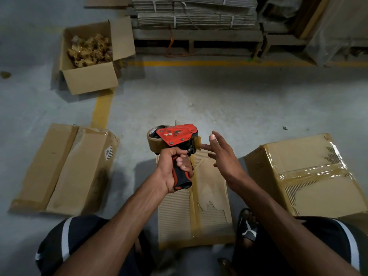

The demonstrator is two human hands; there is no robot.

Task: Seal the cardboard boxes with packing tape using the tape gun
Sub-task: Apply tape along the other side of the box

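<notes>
Holding the tape gun (175, 136) at frame centre, the left hand (175, 172) has its fingers wrapped tight round the black-and-orange handle, red body up, brown roll to the left. Right hand (223, 154): fingers spread and straight, one fingertip touching the loose tape tab (198, 143) at the gun's right end; nothing gripped.

Box positions:
- Flat box (195, 200) directly beneath the hands, lower centre, a glossy tape strip running along its seam.
- Taped box (302, 176) at right, clear tape across its top.
- Flattened box (65, 168) at left.
- Open box (89, 56) at upper left, holding crumpled tape waste.

Judgement: step in hand looks like freeing the tape end before the next strip.

Risks from here:
- Tab sticks to the fingertip and folds onto itself, since only one finger meets it; the start would then need cutting back.
- The cutter sits close to that tab; the blade itself is not clearly seen, yet a sliding finger could catch it.
- Torn liner on the lower-centre box may give poor adhesion.
</notes>
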